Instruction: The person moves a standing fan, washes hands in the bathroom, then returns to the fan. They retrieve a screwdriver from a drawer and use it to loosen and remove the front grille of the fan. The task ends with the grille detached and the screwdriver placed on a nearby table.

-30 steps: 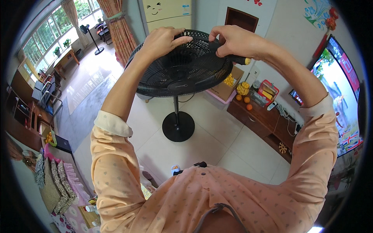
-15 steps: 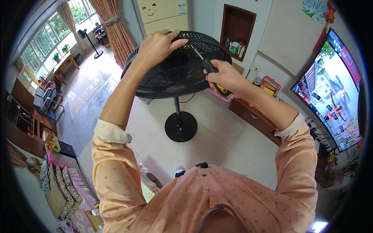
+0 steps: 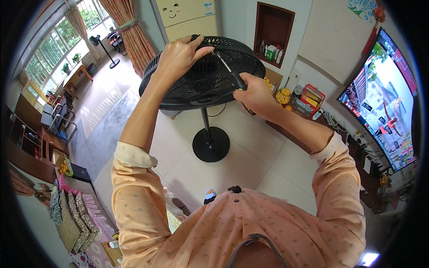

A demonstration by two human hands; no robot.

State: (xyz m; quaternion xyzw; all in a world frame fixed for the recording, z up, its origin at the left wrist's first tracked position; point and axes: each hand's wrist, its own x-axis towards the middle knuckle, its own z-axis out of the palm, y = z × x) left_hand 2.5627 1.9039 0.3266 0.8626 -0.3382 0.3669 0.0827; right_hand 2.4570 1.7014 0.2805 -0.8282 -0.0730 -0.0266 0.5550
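A black pedestal fan (image 3: 156,99) stands before me, its round mesh guard facing up toward me and its pole rising from a round base (image 3: 211,144). My left hand (image 3: 178,57) is closed over the guard's upper rim, thumb and forefinger pointing right. In my right hand (image 3: 258,94) is a screwdriver (image 3: 225,64), gripped by its dark handle. Its metal shaft slants up and left to the rim, with the tip right by my left thumb. Whether the tip sits in a screw is too small to tell.
Behind the fan stands a pale yellow refrigerator (image 3: 190,22). To the right, a low wooden cabinet carries a red box (image 3: 311,97) and cables, below a lit television (image 3: 384,105). Cushions (image 3: 73,219) lie at lower left. Another fan (image 3: 103,50) stands near the windows.
My right hand has turned and moved slightly forward along the screwdriver, hiding more of its handle. The screwdriver's tip has shifted slightly left, nearer my left thumb. My left hand keeps its hold.
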